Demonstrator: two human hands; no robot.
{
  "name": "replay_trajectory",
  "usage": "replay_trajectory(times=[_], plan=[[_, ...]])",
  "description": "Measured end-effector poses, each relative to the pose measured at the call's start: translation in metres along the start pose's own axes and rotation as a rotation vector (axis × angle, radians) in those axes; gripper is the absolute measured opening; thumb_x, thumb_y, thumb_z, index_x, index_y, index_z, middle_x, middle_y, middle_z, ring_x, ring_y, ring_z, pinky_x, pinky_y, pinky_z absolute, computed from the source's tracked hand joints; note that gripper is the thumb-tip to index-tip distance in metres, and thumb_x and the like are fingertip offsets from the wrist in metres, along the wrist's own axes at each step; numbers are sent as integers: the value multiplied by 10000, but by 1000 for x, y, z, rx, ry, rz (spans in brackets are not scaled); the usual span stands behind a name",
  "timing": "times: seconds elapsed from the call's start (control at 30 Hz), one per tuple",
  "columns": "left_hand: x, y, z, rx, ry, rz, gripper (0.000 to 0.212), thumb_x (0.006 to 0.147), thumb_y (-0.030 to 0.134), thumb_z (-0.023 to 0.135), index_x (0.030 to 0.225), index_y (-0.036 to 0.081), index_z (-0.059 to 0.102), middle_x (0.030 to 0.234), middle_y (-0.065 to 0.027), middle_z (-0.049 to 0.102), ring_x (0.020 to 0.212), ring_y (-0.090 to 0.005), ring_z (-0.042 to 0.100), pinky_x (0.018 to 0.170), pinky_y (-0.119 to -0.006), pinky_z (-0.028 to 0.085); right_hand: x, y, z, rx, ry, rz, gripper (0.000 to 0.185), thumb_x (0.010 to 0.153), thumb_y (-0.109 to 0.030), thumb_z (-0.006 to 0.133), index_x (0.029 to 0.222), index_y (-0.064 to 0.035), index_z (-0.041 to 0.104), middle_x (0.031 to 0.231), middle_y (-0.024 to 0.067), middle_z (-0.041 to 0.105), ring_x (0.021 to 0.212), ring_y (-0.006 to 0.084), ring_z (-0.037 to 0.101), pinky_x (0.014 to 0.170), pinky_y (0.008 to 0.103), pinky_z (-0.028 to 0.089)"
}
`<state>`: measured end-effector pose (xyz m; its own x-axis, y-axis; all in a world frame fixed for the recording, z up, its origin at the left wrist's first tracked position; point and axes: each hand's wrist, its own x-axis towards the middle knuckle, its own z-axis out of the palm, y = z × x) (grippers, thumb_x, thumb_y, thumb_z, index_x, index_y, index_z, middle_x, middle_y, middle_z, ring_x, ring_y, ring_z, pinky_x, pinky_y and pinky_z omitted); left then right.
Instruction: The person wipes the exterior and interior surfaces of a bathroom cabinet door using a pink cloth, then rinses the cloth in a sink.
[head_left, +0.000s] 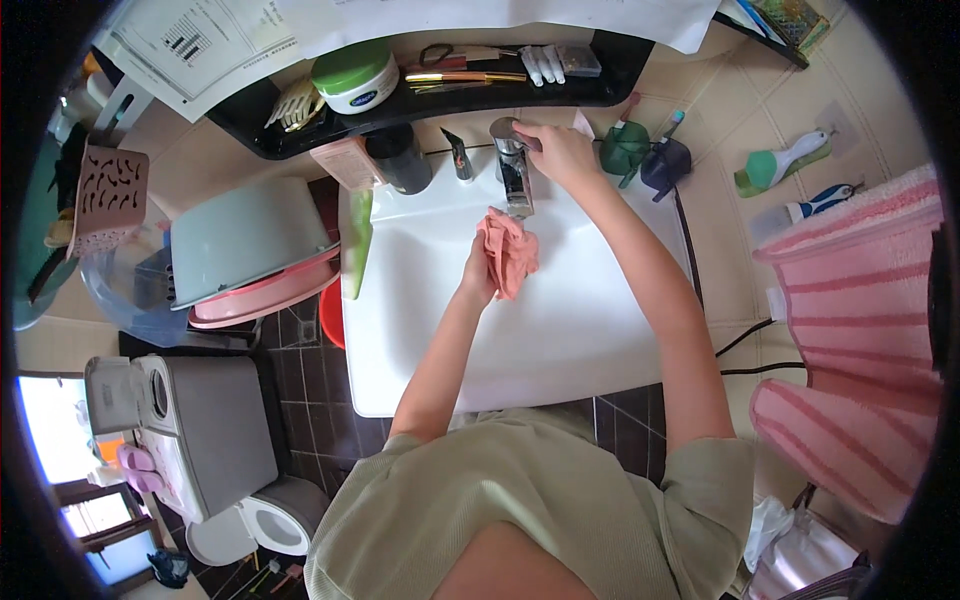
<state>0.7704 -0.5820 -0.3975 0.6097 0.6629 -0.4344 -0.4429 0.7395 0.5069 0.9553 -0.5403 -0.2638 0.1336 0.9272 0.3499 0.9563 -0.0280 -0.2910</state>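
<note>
A crumpled pink cloth (510, 259) is gripped in my left hand (476, 271), just below the spout of the chrome faucet (516, 180). My right hand (561, 151) has its fingers around the lever handle (529, 139) on top of that faucet. Both hands are over the white washbasin (420, 337). Whether water is running cannot be made out. Behind the basin, left of the faucet, a small black tube (458, 157) stands upright beside a dark bottle (401, 161).
A black shelf (450, 101) with a green-lidded jar (355, 75) runs above the basin. Two toothbrush cups (624, 146) are at the back right. Stacked plastic basins (247, 232) stand at the left. A pink striped towel (862, 300) hangs at the right.
</note>
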Motion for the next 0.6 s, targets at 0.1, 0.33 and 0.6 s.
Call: replay_trajectory(times=[0.1, 0.33, 0.6], plan=[[7, -7, -1, -3, 15, -18, 486, 927, 462, 247, 1270, 143, 375, 1260, -67, 444, 1160, -231, 433, 977, -390, 355, -1, 2, -4, -10, -53, -6, 323, 742, -179, 587, 1060, -221, 626, 799, 91, 639, 707, 269, 615, 604, 370, 477], [15, -17, 3, -83, -201, 37, 587, 897, 556, 168, 1276, 151, 357, 1263, -86, 441, 1152, -267, 442, 967, -435, 363, -101, 19, 52, 622, 307, 378, 227, 791, -246, 609, 947, -82, 595, 818, 72, 590, 671, 182, 553, 594, 284, 451], [18, -27, -17, 121, -183, -41, 404, 903, 437, 378, 1134, 114, 448, 1034, -39, 546, 968, -176, 533, 835, -318, 441, -154, 4, 115, 1040, -369, 539, 189, 808, -170, 584, 902, -8, 611, 883, 101, 614, 811, 190, 601, 733, 275, 462]])
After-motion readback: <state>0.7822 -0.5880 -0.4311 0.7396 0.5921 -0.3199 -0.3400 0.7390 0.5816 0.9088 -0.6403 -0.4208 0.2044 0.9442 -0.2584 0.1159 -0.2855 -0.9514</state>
